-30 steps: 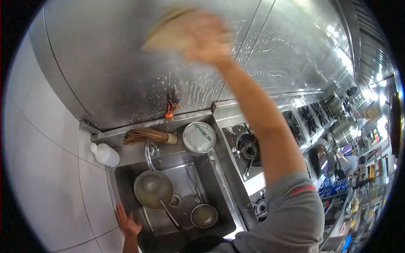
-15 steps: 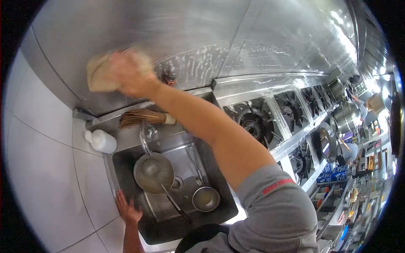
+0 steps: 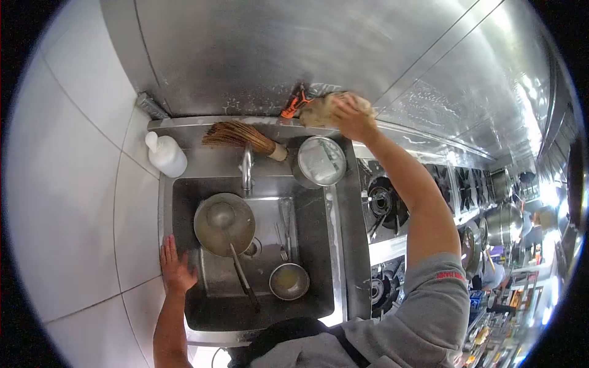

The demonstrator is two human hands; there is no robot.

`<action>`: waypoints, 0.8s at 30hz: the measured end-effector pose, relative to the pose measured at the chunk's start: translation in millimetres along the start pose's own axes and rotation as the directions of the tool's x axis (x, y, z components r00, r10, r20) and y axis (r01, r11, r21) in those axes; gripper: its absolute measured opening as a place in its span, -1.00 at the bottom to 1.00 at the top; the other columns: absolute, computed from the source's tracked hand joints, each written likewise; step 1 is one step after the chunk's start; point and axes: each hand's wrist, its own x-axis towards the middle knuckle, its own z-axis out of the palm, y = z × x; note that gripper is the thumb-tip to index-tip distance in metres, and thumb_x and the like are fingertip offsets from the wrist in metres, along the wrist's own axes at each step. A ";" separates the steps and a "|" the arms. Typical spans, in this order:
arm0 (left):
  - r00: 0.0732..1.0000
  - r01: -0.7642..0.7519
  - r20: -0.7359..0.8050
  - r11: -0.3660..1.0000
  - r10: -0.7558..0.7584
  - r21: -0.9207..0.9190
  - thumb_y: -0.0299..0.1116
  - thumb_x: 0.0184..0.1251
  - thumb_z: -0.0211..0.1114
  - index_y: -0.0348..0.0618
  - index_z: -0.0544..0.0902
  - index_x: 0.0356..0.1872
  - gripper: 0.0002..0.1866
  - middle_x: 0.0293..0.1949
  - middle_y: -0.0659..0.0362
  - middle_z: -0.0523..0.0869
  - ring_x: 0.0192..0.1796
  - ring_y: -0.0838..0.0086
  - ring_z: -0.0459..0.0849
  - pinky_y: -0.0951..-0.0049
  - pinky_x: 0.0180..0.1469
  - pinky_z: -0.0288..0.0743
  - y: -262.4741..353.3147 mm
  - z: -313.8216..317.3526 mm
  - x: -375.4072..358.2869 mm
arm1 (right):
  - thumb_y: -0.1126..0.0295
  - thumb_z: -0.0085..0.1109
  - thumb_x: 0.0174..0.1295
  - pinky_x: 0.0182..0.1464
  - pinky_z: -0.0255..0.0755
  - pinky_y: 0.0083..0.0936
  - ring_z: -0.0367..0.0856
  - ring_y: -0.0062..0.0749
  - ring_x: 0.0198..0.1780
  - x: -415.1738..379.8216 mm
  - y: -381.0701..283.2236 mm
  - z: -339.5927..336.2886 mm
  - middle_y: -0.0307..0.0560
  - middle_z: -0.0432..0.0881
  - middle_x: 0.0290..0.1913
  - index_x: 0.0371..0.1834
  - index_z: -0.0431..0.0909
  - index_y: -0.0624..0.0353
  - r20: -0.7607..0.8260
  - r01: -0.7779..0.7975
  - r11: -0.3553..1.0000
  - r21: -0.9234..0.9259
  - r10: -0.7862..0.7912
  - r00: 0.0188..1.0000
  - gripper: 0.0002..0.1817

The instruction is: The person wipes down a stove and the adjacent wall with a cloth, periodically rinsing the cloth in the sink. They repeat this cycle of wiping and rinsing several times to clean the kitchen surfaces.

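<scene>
My right hand (image 3: 354,118) presses a beige cloth (image 3: 318,113) against the lower part of the stainless steel wall (image 3: 245,61), its fingers closed over the cloth. Just left of the cloth, an orange and black tool (image 3: 296,103) leans against the wall. My left hand (image 3: 178,272) lies flat on the left edge of the steel sink (image 3: 264,313), fingers spread and holding nothing. Inside the sink are a round pan (image 3: 208,242) with a ladle (image 3: 242,279) resting in it, a small bowl (image 3: 289,281) of cloudy liquid and a fork (image 3: 283,245).
Behind the sink stand a faucet (image 3: 246,168), a whisk brush (image 3: 245,138), a white pump bottle (image 3: 167,156) and a round metal container (image 3: 319,161). Gas burners (image 3: 381,199) run along the right, with large pots (image 3: 503,224) farther off. White tiles (image 3: 80,196) border the left side.
My right hand has wiped the cloth rightward along the wall, past the orange tool. Streaks of foam there have thinned. The view has turned, showing the metal container; my left hand stays on the sink edge.
</scene>
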 end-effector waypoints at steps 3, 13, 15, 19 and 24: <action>0.999 0.004 0.038 1.000 -0.004 -0.002 -0.14 -0.03 0.45 -0.10 0.75 -0.01 -0.51 0.59 -0.16 -0.12 0.62 0.00 -0.13 0.05 0.60 -0.18 2.2 -8.8 -2.3 | 0.14 0.10 0.27 0.56 -0.05 -0.02 0.23 -0.06 0.50 39.8 9.0 -31.3 -0.10 0.40 0.43 0.40 0.43 -0.23 -0.167 0.355 0.935 -0.001 -0.350 0.922 -0.43; 0.996 0.044 0.080 0.999 -0.044 -0.001 -0.13 0.03 0.42 -0.12 0.72 0.06 -0.48 0.60 -0.12 -0.15 0.64 0.06 -0.18 0.07 0.61 -0.19 -2.4 -3.8 0.4 | 0.10 0.11 0.21 0.45 -0.13 0.43 0.11 0.23 0.51 89.6 29.2 -145.3 0.14 0.29 0.45 0.39 0.41 0.01 -0.512 -0.434 0.901 0.001 0.373 0.774 -0.36; 0.995 0.061 0.079 0.998 -0.060 -0.013 -0.13 0.03 0.42 -0.12 0.73 0.06 -0.48 0.61 -0.12 -0.15 0.64 0.06 -0.17 0.08 0.61 -0.20 -1.3 -3.9 0.4 | 0.10 0.09 0.23 0.46 -0.14 0.43 0.08 0.21 0.52 65.8 -20.5 -73.4 0.10 0.32 0.43 0.37 0.44 0.02 -0.237 -0.331 0.942 -0.056 0.310 0.921 -0.39; 0.999 0.032 0.026 0.999 -0.032 -0.027 -0.11 0.03 0.41 -0.12 0.73 0.05 -0.48 0.60 -0.11 -0.13 0.63 0.06 -0.16 0.10 0.61 -0.21 -7.5 4.4 -2.5 | 0.13 -0.01 0.32 0.58 -0.23 0.12 -0.05 -0.19 0.63 11.4 -48.7 -44.1 -0.17 0.33 0.48 0.33 0.49 -0.13 0.110 0.003 0.984 0.179 -0.023 0.994 -0.50; 0.999 0.036 0.019 0.999 -0.036 -0.031 -0.12 0.01 0.43 -0.14 0.73 0.04 -0.47 0.60 -0.10 -0.09 0.63 0.07 -0.14 0.09 0.61 -0.20 -4.5 -2.1 2.8 | 0.26 0.12 0.33 0.51 0.15 -0.21 0.31 -0.30 0.46 8.5 63.5 -71.7 -0.29 0.33 0.49 0.37 0.43 -0.22 0.290 0.077 0.955 0.288 -0.163 0.943 -0.50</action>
